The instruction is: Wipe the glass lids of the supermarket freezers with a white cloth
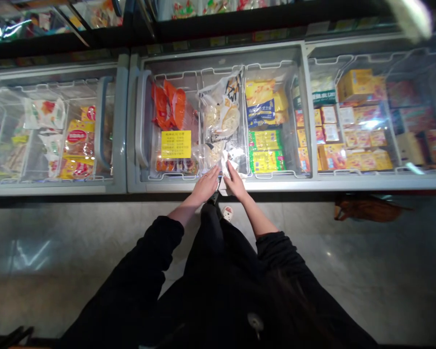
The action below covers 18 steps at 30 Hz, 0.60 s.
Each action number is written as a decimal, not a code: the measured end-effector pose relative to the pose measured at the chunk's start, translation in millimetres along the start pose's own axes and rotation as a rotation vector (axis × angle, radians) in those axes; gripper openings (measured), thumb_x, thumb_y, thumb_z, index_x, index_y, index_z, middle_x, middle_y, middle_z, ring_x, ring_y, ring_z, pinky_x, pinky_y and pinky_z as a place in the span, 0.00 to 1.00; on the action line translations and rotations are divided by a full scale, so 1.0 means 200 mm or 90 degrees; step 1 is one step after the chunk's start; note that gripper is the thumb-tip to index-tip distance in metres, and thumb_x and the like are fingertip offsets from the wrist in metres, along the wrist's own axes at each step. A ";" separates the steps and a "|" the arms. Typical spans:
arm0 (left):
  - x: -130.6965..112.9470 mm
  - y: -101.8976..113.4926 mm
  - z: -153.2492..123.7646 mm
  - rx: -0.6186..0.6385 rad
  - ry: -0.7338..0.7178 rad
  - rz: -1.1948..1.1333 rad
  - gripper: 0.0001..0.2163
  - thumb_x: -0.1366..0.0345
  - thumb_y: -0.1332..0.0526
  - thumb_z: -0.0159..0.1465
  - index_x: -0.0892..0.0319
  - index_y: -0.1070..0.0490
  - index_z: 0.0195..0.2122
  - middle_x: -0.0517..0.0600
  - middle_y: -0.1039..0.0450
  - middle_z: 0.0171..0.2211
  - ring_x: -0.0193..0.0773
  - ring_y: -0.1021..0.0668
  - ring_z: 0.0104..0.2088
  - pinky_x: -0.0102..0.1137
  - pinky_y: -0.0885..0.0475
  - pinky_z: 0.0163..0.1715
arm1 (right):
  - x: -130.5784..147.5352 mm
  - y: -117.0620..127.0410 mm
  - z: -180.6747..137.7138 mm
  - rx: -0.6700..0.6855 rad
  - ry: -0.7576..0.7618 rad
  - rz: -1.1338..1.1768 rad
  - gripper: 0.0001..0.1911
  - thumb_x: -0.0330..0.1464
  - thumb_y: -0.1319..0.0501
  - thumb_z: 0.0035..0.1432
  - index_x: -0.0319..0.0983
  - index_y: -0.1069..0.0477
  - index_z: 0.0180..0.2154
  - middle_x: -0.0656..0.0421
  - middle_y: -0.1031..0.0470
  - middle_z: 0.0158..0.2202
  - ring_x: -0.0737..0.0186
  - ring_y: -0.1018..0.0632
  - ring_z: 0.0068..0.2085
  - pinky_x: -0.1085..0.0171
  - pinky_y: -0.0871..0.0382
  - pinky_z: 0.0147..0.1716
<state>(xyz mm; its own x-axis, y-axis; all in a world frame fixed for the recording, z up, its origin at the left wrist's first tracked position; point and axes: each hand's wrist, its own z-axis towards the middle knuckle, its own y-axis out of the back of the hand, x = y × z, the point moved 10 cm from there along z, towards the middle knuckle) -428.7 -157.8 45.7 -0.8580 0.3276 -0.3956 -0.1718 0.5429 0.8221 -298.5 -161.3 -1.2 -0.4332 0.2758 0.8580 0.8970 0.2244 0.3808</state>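
Note:
My left hand [207, 184] rests at the front rim of the middle freezer [160, 186], its fingers stretched out and lying close together beside a crumpled white cloth or tissue [225, 162]. My right hand [235, 182] is on that white piece, thumb apart, holding it against the freezer's front edge; part of it hangs over the rim. Just beyond both hands, behind the glass, lie white-and-clear bags of pale frozen food [221, 114]. A yellow notice [176, 144] is on the glass to the left of my hands.
Orange packs [169, 104], yellow bags [259, 102] and green-yellow packs [265, 150] fill wire baskets. A grey handle [144, 118] stands at the lid's left. More freezers adjoin both sides. A brown dog [370, 208] lies on the floor [312, 257] at right.

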 end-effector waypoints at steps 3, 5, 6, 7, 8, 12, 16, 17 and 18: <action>-0.17 -0.04 -0.01 -0.017 -0.018 -0.008 0.31 0.65 0.50 0.78 0.64 0.50 0.81 0.54 0.53 0.82 0.39 0.46 0.81 0.36 0.51 0.80 | -0.05 0.08 0.00 -0.065 -0.066 0.050 0.39 0.36 0.60 0.75 0.45 0.66 0.82 0.58 0.48 0.82 0.59 0.34 0.76 0.51 0.37 0.73; -0.27 -0.07 0.03 -0.035 -0.027 -0.011 0.32 0.64 0.50 0.78 0.62 0.54 0.82 0.54 0.56 0.82 0.40 0.51 0.81 0.39 0.53 0.81 | -0.07 0.12 -0.02 -0.085 -0.104 0.054 0.37 0.33 0.66 0.76 0.38 0.71 0.82 0.51 0.48 0.81 0.59 0.32 0.75 0.51 0.34 0.71; -0.31 -0.08 0.05 -0.039 -0.032 -0.013 0.33 0.64 0.50 0.78 0.61 0.56 0.83 0.53 0.58 0.82 0.40 0.53 0.82 0.40 0.54 0.82 | -0.08 0.14 -0.03 -0.087 -0.119 0.048 0.37 0.32 0.68 0.76 0.35 0.70 0.82 0.47 0.47 0.81 0.60 0.31 0.74 0.51 0.33 0.70; -0.34 -0.11 0.08 -0.035 -0.039 -0.017 0.34 0.63 0.51 0.78 0.60 0.58 0.83 0.51 0.59 0.82 0.39 0.55 0.82 0.40 0.55 0.82 | -0.09 0.17 -0.04 -0.086 -0.132 0.036 0.37 0.31 0.69 0.76 0.32 0.69 0.81 0.45 0.46 0.80 0.61 0.31 0.74 0.52 0.33 0.70; -0.35 -0.13 0.10 -0.024 -0.047 -0.021 0.34 0.64 0.52 0.78 0.59 0.58 0.83 0.50 0.59 0.82 0.38 0.56 0.82 0.40 0.56 0.82 | -0.10 0.19 -0.06 -0.085 -0.145 0.020 0.36 0.30 0.71 0.76 0.31 0.69 0.81 0.43 0.44 0.80 0.61 0.31 0.74 0.53 0.33 0.69; -0.26 -0.18 0.16 0.039 -0.079 -0.045 0.32 0.63 0.52 0.78 0.56 0.54 0.83 0.48 0.55 0.82 0.35 0.52 0.81 0.36 0.53 0.80 | -0.11 0.25 -0.11 -0.076 -0.182 -0.078 0.37 0.29 0.72 0.75 0.32 0.66 0.82 0.44 0.41 0.79 0.61 0.33 0.75 0.52 0.33 0.70; -0.05 -0.13 0.12 0.037 -0.057 -0.056 0.31 0.60 0.56 0.79 0.57 0.54 0.83 0.48 0.61 0.83 0.38 0.55 0.82 0.42 0.57 0.81 | -0.06 0.24 -0.10 -0.038 -0.166 -0.189 0.36 0.33 0.61 0.76 0.37 0.52 0.81 0.51 0.39 0.79 0.58 0.41 0.79 0.49 0.43 0.76; -0.02 -0.11 0.11 0.036 -0.054 -0.056 0.31 0.60 0.56 0.79 0.58 0.54 0.83 0.49 0.62 0.83 0.40 0.56 0.82 0.43 0.58 0.81 | -0.04 0.22 -0.09 -0.026 -0.154 -0.212 0.36 0.34 0.58 0.76 0.37 0.50 0.80 0.52 0.41 0.80 0.57 0.44 0.80 0.49 0.46 0.78; 0.00 -0.11 0.10 0.039 -0.058 -0.056 0.31 0.59 0.54 0.79 0.57 0.52 0.82 0.49 0.62 0.83 0.41 0.56 0.82 0.44 0.58 0.81 | -0.02 0.21 -0.08 -0.017 -0.142 -0.231 0.36 0.35 0.56 0.75 0.35 0.48 0.79 0.51 0.44 0.80 0.57 0.48 0.81 0.50 0.49 0.79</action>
<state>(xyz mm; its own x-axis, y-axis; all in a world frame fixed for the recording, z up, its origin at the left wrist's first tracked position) -414.4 -153.9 20.5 -0.7930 0.3443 -0.5026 -0.2118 0.6178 0.7573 -258.5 -167.1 16.3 -0.7272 0.3796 0.5720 0.6834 0.3211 0.6557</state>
